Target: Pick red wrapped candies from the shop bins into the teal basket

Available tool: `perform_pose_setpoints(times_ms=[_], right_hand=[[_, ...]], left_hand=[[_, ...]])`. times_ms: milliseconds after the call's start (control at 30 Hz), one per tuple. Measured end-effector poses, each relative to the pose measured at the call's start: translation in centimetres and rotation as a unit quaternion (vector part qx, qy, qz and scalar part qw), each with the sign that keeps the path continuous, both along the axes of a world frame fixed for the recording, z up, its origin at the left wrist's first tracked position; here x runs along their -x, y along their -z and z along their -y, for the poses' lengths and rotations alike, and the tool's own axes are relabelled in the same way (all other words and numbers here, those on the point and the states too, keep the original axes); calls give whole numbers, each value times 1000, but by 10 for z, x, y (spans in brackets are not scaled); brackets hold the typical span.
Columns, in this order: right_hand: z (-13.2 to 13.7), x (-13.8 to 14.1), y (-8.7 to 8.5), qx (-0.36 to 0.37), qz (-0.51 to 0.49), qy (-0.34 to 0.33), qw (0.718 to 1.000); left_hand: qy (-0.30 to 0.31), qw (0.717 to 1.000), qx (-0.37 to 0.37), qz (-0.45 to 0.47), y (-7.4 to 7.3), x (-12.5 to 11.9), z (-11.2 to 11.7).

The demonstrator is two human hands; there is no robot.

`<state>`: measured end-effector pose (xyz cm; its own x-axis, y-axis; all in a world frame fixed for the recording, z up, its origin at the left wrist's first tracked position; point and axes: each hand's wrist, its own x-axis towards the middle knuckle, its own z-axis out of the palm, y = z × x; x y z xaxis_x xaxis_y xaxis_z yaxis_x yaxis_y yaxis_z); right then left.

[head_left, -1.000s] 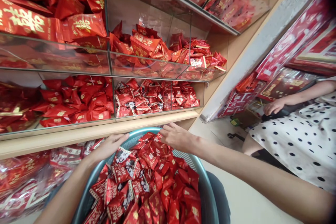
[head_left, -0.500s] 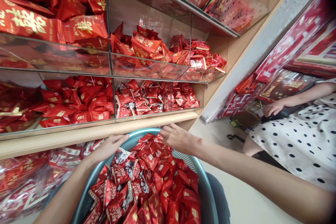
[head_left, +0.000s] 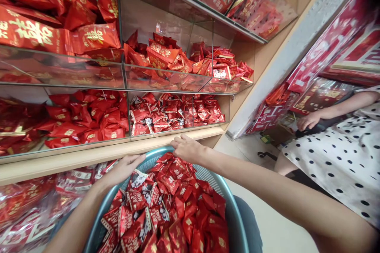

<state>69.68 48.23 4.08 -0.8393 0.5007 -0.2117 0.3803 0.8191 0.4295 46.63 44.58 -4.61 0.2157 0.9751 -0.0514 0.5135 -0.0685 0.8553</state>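
A teal plastic basket [head_left: 233, 201], heaped with small red candy packets [head_left: 175, 189], is in front of me at the bottom of the view. My left hand [head_left: 127, 168] is closed over its far left rim; the thumb is hard to make out. At the far rim is my right hand [head_left: 187, 148], palm down, its fingers apart and slightly bent above the edge. No packet shows in it. Some packets carry black-and-white pictures, while others are plain red with gold print.
A wooden shelf edge [head_left: 148, 142] runs just beyond the basket. Above it, clear-fronted compartments hold red packets [head_left: 160, 112]. Bagged goods [head_left: 35, 201] lie below left. Another person in a dotted dress [head_left: 332, 158] sits at right, near a grey pillar [head_left: 285, 47].
My right hand has risen and shifted left, from the packets at the basket's far side to above the rim. The left hand stays on the rim.
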Motion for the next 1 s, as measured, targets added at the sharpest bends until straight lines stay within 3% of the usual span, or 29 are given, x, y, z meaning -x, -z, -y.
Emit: perform_pose_setpoints(times_ms=[233, 567, 767, 867, 1000], right_hand=[[-5, 10, 4, 19, -14, 19, 1000], [-8, -18, 20, -24, -88, 1, 996], [-16, -47, 5, -51, -175, 1, 983], [-30, -67, -7, -84, -249, 58, 963], [-59, -96, -10, -147, -324, 222, 908]], left_hand=[[1, 1000, -7, 0, -2, -1, 1], [-5, 999, -16, -29, -2, 0, 0], [4, 999, -31, -40, 6, 6, -4], [-2, 999, -28, -39, 6, 6, -5], [-5, 999, -20, -31, 3, 5, -3]])
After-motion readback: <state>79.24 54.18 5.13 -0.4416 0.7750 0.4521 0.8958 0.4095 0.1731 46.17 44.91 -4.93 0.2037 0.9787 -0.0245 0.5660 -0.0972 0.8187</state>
